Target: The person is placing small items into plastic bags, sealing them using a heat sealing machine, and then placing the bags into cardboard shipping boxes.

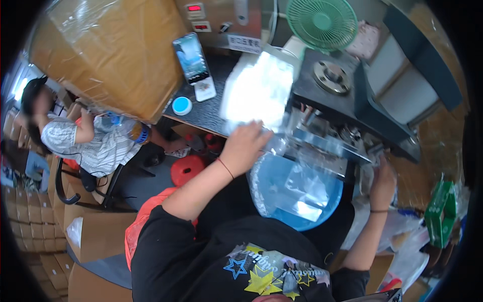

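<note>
Glossy clear plastic, whitened by glare, made up the stack of flat rectangular bags [259, 90] that lay over the dark worktop [209, 115], directly beyond the fingertips of the bare left hand [245, 147]; its long axis ran away from those fingers, leaning slightly to the right, so that its near short edge met them; the left hand was plainly the nearer one, while the bare right hand [383, 182] was well apart, out to the right. The left fingers were loosely extended and a little bent, their tips at that near edge; whether they pinched a bag or only rested there, I could not tell; the right fingers were bent and raised by the right end of the silver metal bar [329, 144] of the dark bench machine [308, 89], next to some thin clear film [366, 177], and blur hid whether they had hold of anything. Below and to the right of the left fingers was the round blue plastic basin [271, 173], with loose clear plastic bags [307, 185] inside; farther off, to the left of those fingers, was the small round tub with a light-blue top [181, 105].
</note>
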Available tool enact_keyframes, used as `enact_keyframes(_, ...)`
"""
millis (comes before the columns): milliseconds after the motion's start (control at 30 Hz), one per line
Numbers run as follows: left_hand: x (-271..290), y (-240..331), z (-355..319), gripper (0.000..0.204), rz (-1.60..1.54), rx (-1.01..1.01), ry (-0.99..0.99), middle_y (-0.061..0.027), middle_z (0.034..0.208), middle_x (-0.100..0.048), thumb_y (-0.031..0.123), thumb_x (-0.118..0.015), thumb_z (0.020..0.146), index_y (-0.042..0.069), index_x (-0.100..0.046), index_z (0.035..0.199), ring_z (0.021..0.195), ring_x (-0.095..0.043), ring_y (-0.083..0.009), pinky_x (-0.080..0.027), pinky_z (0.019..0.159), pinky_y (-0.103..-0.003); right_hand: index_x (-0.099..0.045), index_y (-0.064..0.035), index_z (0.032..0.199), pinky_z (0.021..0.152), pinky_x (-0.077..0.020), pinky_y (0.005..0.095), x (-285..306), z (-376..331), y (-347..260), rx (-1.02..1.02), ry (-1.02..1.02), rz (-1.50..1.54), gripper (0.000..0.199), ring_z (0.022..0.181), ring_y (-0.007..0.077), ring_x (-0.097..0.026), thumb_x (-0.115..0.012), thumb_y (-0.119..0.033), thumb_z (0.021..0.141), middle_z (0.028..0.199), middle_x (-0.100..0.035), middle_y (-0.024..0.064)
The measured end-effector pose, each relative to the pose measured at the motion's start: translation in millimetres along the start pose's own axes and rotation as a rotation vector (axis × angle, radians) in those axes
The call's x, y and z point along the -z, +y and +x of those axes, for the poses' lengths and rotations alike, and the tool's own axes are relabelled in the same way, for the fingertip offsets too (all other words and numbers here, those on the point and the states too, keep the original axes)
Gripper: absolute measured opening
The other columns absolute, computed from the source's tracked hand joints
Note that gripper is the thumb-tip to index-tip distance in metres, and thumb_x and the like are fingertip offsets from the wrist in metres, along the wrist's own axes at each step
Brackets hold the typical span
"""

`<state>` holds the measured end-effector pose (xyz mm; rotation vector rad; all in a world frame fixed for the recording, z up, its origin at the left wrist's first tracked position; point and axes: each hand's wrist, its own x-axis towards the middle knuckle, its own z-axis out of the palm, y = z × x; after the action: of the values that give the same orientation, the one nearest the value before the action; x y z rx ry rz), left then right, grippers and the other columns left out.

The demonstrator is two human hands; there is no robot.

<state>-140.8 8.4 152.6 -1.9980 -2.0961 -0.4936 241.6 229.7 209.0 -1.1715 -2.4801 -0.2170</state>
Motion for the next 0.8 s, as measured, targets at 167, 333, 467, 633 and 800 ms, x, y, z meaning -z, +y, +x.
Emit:
enact_keyframes(167,20.3,23.5,-21.3,0.017,-0.822,0.344,0.201,-0.0187,0.093,-0.068,0.011,-0.058,0.094,0.001,-0.066,0.106,0.084,-0.066,-0.033,-0.052,0.077,-0.039,-0.062,-0.0021,0.109,0.088,-0.0502,0.0399,8.3,-35.3,-0.5,-0.06,0.219,0.321,0.023,0.095,0.0315,-0.066,-0.067,-0.005,0.087,0.102,-0.07,0.0162)
enact_keyframes(333,36.8,74.9,-9.2,0.012,-0.97,0.213,-0.01,-0.0103,0.082,-0.07,0.014,-0.067,0.09,0.004,-0.071,0.095,0.071,-0.067,-0.0191,-0.051,0.066,-0.029,-0.062,0.0015,0.092,0.083,-0.0501,0.0319,39.2,-33.3,-79.3,0.036,-0.019,0.908,0.014,0.09,0.0226,-0.066,-0.07,-0.009,0.088,0.098,-0.072,0.0128)
enact_keyframes(467,19.8,109.5,-2.2,0.015,-1.037,0.118,-0.186,-0.0093,0.087,-0.072,0.017,-0.066,0.094,0.003,-0.071,0.096,0.076,-0.068,-0.017,-0.053,0.071,-0.028,-0.065,0.0032,0.097,0.084,-0.0488,0.0297,45.7,-28.2,-105.2,-0.088,-0.038,1.294,0.009,0.095,0.0171,-0.063,-0.061,-0.003,0.093,0.107,-0.071,0.013)
enact_keyframes(633,12.7,126.1,-10.0,0.026,-1.842,0.361,-0.44,-0.0106,0.098,-0.072,0.021,-0.057,0.103,-0.002,-0.066,0.109,0.087,-0.07,-0.0179,-0.056,0.08,-0.03,-0.067,0.0021,0.097,0.081,-0.049,0.03,37.5,-6.6,-114.0,-0.012,-0.098,1.241,0.015,0.09,0.0166,-0.062,-0.059,-0.01,0.096,0.099,-0.069,0.0099)
enact_keyframes(800,7.1,138.1,-13.5,0.026,-1.954,0.438,-0.705,-0.0129,0.102,-0.072,0.02,-0.058,0.102,-0.002,-0.065,0.114,0.09,-0.071,-0.0217,-0.056,0.083,-0.031,-0.063,0.0001,0.104,0.078,-0.0497,0.0298,42.6,-13.9,-87.5,-0.013,-0.383,1.149,0.017,0.089,0.0182,-0.065,-0.062,-0.015,0.096,0.096,-0.068,0.0082)
